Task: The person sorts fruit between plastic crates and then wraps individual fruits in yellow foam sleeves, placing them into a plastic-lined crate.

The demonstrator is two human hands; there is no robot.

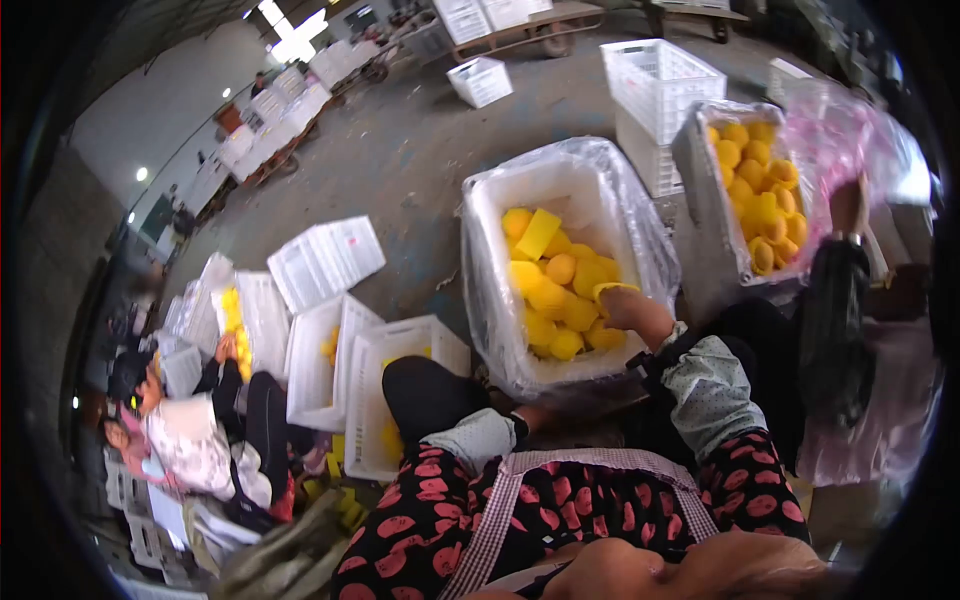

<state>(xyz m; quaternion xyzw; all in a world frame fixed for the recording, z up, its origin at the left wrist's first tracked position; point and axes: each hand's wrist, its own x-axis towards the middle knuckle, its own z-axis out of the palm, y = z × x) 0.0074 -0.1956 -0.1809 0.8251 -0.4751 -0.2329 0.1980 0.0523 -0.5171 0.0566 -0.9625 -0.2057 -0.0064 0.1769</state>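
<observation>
A white foam box (482,290) lined with clear plastic stands in front of me, holding several yellow-wrapped round fruits (547,297). Over its right side reaches my right hand (637,312), fingers closed round a yellow piece at the fruit; exactly what is in the grip is partly hidden. A flat yellow piece (539,233) lies on top of the fruit. Low at the near edge of the box is my left hand (540,417), mostly hidden between the box and my sleeve, its fingers not visible.
To the right, a co-worker's hand (849,207) is at pink plastic (830,140) beside another fruit-filled box (705,200). White crates (407,350) stand at my left, near a seated co-worker (190,430). Stacked crates (660,90) stand beyond the box.
</observation>
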